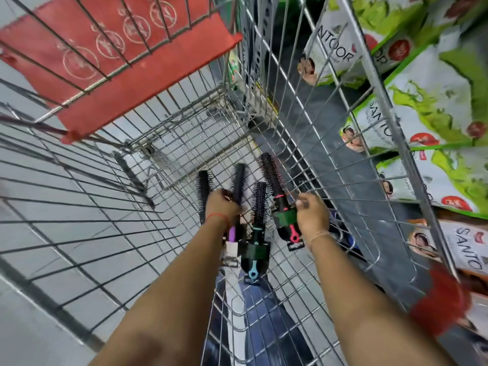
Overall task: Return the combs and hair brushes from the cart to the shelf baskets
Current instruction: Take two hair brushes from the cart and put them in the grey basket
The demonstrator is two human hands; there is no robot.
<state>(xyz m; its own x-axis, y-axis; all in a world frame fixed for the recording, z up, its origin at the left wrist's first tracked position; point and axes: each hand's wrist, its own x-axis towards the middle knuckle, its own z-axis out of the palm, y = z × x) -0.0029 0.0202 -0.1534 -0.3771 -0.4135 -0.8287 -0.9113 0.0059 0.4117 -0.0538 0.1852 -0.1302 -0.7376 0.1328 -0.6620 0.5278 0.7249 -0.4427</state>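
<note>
Hair brushes lay in the cart between my hands: left hand clamped on two, right hand gripping the pink-handled brush.

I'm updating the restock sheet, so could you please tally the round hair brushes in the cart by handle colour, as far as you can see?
Pink handle: 1, the pink-handled brush by the right hand
Blue handle: 1, the blue-handled brush
Purple handle: 1, the purple-handled brush under the left hand
Handle hidden: 1, the black brush
Total: 4
</note>
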